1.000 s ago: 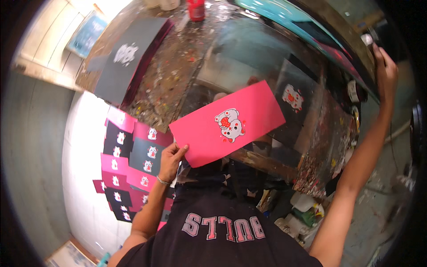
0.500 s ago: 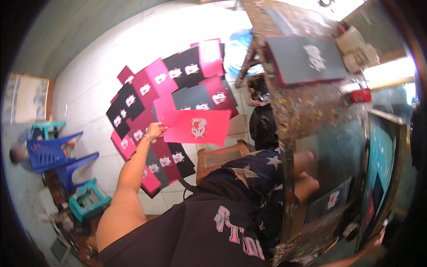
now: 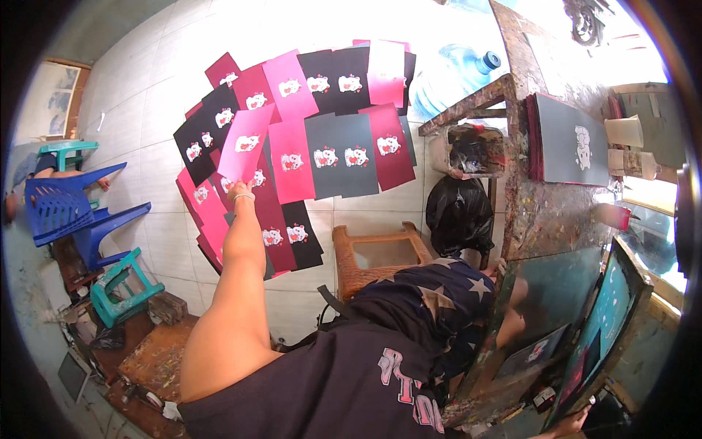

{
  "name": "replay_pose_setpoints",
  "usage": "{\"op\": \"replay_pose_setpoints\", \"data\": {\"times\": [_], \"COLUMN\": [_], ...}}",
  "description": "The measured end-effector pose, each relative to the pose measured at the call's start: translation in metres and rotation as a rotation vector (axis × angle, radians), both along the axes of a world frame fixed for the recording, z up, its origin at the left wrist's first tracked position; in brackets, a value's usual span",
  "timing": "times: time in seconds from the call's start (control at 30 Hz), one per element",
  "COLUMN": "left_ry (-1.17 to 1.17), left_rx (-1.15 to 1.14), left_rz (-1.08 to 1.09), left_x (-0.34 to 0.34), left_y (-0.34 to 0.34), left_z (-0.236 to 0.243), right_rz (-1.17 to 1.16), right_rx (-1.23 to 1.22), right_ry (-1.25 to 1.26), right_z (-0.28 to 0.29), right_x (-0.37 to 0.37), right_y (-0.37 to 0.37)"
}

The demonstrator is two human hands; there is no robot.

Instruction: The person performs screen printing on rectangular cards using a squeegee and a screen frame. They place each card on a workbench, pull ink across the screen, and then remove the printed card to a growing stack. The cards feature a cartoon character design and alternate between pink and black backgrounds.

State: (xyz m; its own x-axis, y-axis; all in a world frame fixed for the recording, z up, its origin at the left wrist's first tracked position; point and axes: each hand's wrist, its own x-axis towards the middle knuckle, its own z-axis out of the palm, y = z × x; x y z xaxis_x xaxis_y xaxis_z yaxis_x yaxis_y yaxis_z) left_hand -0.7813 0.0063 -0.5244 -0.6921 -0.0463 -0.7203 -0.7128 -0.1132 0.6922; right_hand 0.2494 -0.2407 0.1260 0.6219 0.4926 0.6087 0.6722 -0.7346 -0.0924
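Note:
My left arm reaches out over the floor, and my left hand (image 3: 240, 193) pinches the near end of a pink printed sheet (image 3: 238, 155) with a small white animal figure. That sheet is tilted above others laid out in overlapping rows: a black sheet (image 3: 316, 64), a grey sheet (image 3: 338, 179) and a maroon sheet (image 3: 398, 164) among them. At the lower right edge my right hand (image 3: 574, 422) grips the lower end of a raised printing screen frame (image 3: 638, 293), its fingers partly visible. Below the screen, a dark printed sheet (image 3: 532, 353) lies on the glassy work surface (image 3: 563, 282).
A paint-stained table (image 3: 552, 227) carries a stack of sheets (image 3: 574, 139). A wooden stool (image 3: 380, 238), a black bag (image 3: 457, 212) and a blue water jug (image 3: 453, 73) stand nearby. Blue chairs (image 3: 66, 205), a green stool (image 3: 124, 289) and another person's arm (image 3: 104, 181) are at left.
My left hand has carried the pink sheet left and lowered it toward the laid-out sheets, turning it lengthwise. The view has shifted. My right hand remains at the screen frame.

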Motion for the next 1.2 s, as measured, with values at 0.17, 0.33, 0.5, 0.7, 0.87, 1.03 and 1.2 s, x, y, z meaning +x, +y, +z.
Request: {"op": "replay_pose_setpoints", "data": {"times": [0.17, 0.33, 0.5, 0.7, 0.87, 1.03, 1.2], "left_ry": [-0.142, 0.054, 0.097, 0.722, 1.057, 1.569, 2.007], "left_rx": [-0.011, -1.354, -0.943, 0.399, 1.085, 1.759, 1.841], "left_rz": [0.040, -1.830, -1.048, -1.546, -2.027, -2.581, -2.722], "left_x": [0.027, 0.130, 0.243, 0.412, 0.571, 0.734, 0.791], "left_y": [-0.047, -0.094, -0.078, 0.049, 0.068, 0.040, 0.029], "left_z": [-0.049, -0.039, -0.033, 0.250, 0.395, 0.401, 0.380], "right_rz": [-0.080, -0.128, -0.094, 0.409, -0.021, 0.044, -0.104], "right_rx": [-0.063, -0.124, -0.198, 0.083, -0.104, -0.114, -0.288], "right_ry": [0.052, 0.060, 0.093, 0.340, -0.005, -0.065, -0.114], "right_z": [0.007, -0.001, 0.001, -0.015, 0.006, 0.037, 0.047], "right_x": [0.000, -0.016, -0.028, -0.012, -0.024, -0.030, 0.007], "right_y": [-0.015, -0.017, 0.001, -0.020, 0.017, 0.041, 0.032]}}
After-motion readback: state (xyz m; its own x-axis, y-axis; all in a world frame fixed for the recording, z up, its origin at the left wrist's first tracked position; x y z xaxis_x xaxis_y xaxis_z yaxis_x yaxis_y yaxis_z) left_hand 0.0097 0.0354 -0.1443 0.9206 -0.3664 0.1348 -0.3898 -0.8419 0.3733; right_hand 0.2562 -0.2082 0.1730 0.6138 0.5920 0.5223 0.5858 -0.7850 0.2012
